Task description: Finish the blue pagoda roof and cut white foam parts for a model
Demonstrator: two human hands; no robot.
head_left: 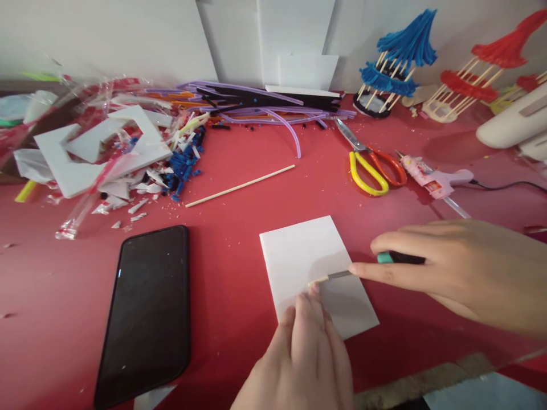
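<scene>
A white foam board piece [299, 250] lies flat on the red table [239, 228]. My right hand [453, 273] grips a craft knife [387, 258] with a teal and black handle, its blade reaching left onto the board. A short wooden stick piece [318, 279] lies under the blade tip. My left hand [303, 353] comes from the bottom edge, fingers pressed together, fingertips holding the stick piece down on the board.
A black phone [149, 313] lies left of the board. A long wooden stick [239, 186], scissors [370, 165] and a pink glue gun [431, 179] lie beyond. Foam scraps and blue bits [128, 154] pile at the left. Blue [397, 62] and red [482, 68] stick models stand at the back.
</scene>
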